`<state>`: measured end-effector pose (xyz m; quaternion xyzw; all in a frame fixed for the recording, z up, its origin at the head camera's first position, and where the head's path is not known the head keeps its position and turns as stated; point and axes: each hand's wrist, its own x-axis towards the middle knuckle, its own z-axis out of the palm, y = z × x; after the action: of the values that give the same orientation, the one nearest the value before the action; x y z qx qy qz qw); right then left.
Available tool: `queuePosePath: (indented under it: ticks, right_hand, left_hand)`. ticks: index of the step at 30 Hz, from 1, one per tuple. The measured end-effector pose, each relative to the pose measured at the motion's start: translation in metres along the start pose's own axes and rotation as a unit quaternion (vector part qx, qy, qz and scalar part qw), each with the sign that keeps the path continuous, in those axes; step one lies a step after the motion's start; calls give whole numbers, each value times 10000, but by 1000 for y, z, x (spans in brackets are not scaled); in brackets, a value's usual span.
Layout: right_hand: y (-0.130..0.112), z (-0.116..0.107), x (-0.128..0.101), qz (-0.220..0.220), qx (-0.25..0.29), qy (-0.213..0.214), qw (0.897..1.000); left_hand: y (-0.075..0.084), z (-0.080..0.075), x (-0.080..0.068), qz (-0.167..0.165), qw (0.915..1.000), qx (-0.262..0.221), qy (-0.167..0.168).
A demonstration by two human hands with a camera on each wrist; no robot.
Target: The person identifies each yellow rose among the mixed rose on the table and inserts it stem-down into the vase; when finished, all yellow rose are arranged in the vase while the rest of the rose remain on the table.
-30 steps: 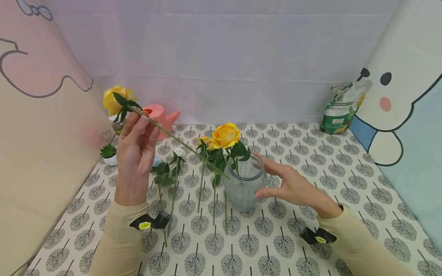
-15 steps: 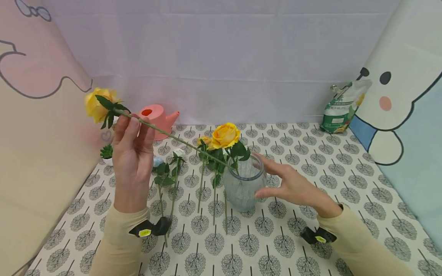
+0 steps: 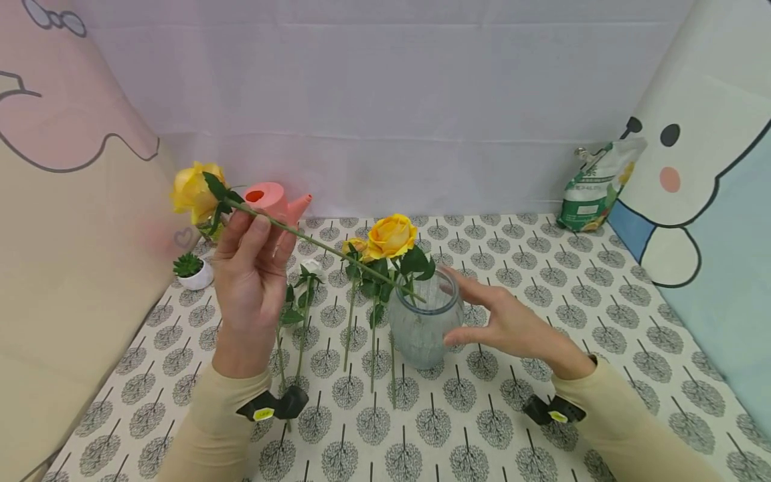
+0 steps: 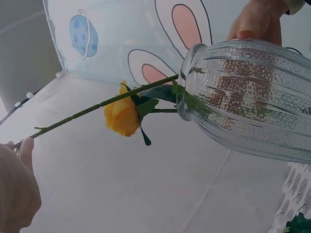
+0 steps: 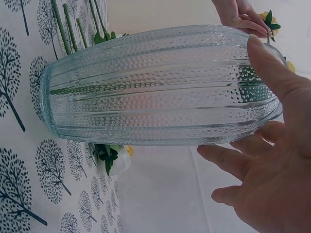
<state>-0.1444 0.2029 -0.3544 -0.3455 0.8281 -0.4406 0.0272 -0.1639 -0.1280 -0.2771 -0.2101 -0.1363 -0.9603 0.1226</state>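
My left hand (image 3: 255, 281) pinches the green stem of a yellow rose (image 3: 197, 191) just below its bloom. The bloom points up and left. The stem slants down to the right, its cut end at the mouth of a clear ribbed glass vase (image 3: 424, 335). In the left wrist view that stem (image 4: 92, 108) reaches the vase's rim (image 4: 187, 82). Another yellow rose (image 3: 391, 235) stands in the vase, its bloom above the rim. My right hand (image 3: 512, 321) holds the vase's right side, thumb in front and fingers behind; the right wrist view shows the thumb (image 5: 272, 68) against the glass.
Several loose flowers lie left of the vase, among them a white rose (image 3: 312, 268) and a smaller yellow one (image 3: 357, 248). A pink watering can (image 3: 271, 201) and a potted succulent (image 3: 191, 270) stand at the back left. A green-white bag (image 3: 593, 194) stands at the back right.
My left hand first drew the rose leftward, then came back right and slightly down. The stem's tip moved from beside the vase to over its mouth. The right hand and vase stayed put.
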Motion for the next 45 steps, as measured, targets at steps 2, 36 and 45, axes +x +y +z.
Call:
queuePosePath:
  ticks: [2,36,45]
  right_hand:
    - [0,0,0,14,8,6,10000]
    - [0,0,0,2,-55,34,10000]
    - [-1,0,-1,24,-137,30,9999]
  left_hand:
    - [-2,0,-2,-26,9999,136,-49]
    - [-36,-5,-24,-793,9801,1700,-656]
    - [-43,-9,-26,-877,9751,1910,-709]
